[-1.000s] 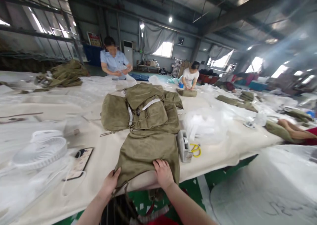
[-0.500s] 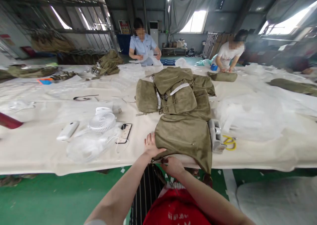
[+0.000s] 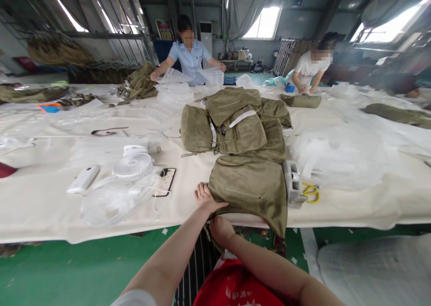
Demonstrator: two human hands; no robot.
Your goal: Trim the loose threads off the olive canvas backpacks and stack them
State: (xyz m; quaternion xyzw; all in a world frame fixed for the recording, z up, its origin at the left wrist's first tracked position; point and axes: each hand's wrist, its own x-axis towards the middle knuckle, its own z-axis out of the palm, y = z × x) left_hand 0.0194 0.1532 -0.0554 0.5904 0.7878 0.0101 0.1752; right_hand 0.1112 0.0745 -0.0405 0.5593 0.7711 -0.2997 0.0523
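Observation:
An olive-green canvas backpack (image 3: 235, 131) lies on the table, side pockets and buckle straps facing up. Its near part, a flat panel with a zipper (image 3: 249, 187), reaches the table's front edge, and one corner hangs over. My left hand (image 3: 206, 199) rests flat at the panel's lower left corner, fingers spread on the tablecloth and thumb on the fabric. Just below the edge, my right hand (image 3: 222, 231) is closed in a fist beside the panel's hanging corner and thin cords. Its fingertips are hidden, so what it grips cannot be made out.
Right of the panel stand a grey tape dispenser (image 3: 293, 185) and yellow-handled scissors (image 3: 311, 193). Leftward lie a phone (image 3: 164, 182), a white fan (image 3: 133, 166), a white power bank (image 3: 84, 179) and clear plastic (image 3: 104, 205). Two people work across the table (image 3: 188, 207).
My right hand has moved left and slightly down, curling into a fist under the table edge. My left hand stays at the corner. The person opposite has spread their arms with plastic.

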